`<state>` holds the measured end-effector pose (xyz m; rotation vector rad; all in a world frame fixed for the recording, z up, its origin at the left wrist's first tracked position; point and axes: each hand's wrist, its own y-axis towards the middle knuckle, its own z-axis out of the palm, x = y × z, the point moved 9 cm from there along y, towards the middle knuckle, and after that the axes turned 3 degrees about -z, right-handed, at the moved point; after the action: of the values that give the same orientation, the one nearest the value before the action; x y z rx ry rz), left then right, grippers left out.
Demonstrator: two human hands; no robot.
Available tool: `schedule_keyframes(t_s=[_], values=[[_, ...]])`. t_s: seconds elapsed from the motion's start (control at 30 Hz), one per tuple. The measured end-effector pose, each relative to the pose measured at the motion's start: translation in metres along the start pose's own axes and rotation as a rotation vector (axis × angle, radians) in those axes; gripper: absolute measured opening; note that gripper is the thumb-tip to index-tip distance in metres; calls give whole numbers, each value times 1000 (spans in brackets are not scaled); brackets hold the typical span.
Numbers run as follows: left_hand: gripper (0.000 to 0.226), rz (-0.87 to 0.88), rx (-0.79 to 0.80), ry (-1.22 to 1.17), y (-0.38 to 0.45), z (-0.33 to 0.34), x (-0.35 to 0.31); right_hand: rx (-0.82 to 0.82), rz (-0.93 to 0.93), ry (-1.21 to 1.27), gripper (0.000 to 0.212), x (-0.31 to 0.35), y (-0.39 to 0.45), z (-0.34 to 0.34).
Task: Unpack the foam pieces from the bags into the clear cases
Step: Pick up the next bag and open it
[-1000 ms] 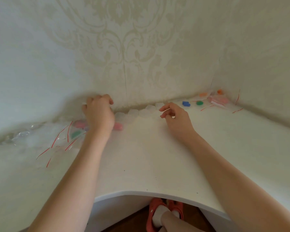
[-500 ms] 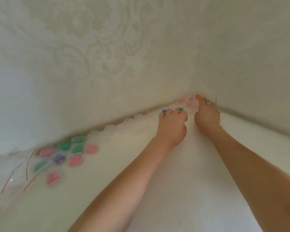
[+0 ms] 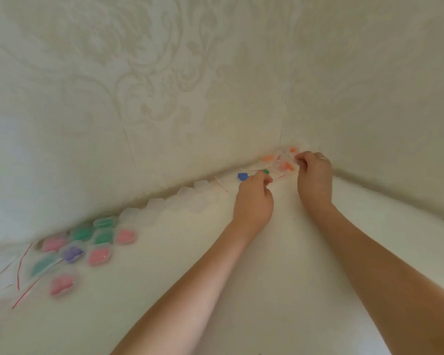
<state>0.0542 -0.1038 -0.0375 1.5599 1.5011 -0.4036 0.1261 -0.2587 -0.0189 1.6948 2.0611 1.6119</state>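
Note:
In the corner where the walls meet lies a clear bag (image 3: 284, 163) with orange foam pieces inside. My right hand (image 3: 314, 176) pinches its right side with curled fingers. My left hand (image 3: 254, 201) curls at the bag's near-left edge, by a red zip strip; the grip itself is partly hidden. A green foam piece (image 3: 265, 171) and a blue foam piece (image 3: 242, 176) lie just beyond my left fingers. More orange pieces (image 3: 268, 158) lie behind the bag. Empty clear cases (image 3: 190, 194) run along the wall.
Clear cases holding pink, green and purple foam (image 3: 100, 237) are grouped at the left. Clear bags with red strips (image 3: 18, 272) lie at the far left edge. The white table (image 3: 241, 290) meets patterned walls at the back and on the right.
My view and both hands swung right, from the cases at the left to the corner. My left hand has drawn back a little, uncovering the blue piece. My right hand now pinches the bag.

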Motion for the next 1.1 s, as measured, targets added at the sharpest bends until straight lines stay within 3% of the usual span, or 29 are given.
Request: schedule_keyframes(t_s=[0.1, 0.23, 0.33, 0.47, 0.57, 0.63, 0.73, 0.8, 0.87, 1.0, 1.1], values=[[29, -252, -18, -306, -1, -8, 13, 64, 138, 462, 17, 17, -7, -2], [51, -523, 125, -824, -4, 3, 26, 465, 353, 1062, 18, 57, -40, 16], [14, -492, 148, -1112, -8, -1, 26, 631, 418, 1180, 19, 73, -62, 20], [14, -473, 56, -988, -13, -14, 35, 526, 532, 1118, 7, 52, -65, 23], [20, -450, -115, -717, -8, -34, 45, 356, 615, 1076, 15, 34, -65, 18], [26, -373, -198, -631, -6, -51, 43, 261, 614, 913, 15, 18, -64, 14], [27, -335, -158, -772, -8, -61, 40, 275, 412, 436, 10, 15, -63, 9], [28, -324, -125, -853, -11, -67, 38, 196, 241, 249, 19, 32, -61, -1], [30, -319, -135, -871, -14, -77, 42, 197, 182, 351, 24, 58, -60, -3], [33, -319, -125, -805, -24, -99, 56, 602, 325, 852, 23, 106, -79, 37], [28, -340, -114, -781, -32, -114, 68, 577, 440, 1081, 21, 118, -87, 46]])
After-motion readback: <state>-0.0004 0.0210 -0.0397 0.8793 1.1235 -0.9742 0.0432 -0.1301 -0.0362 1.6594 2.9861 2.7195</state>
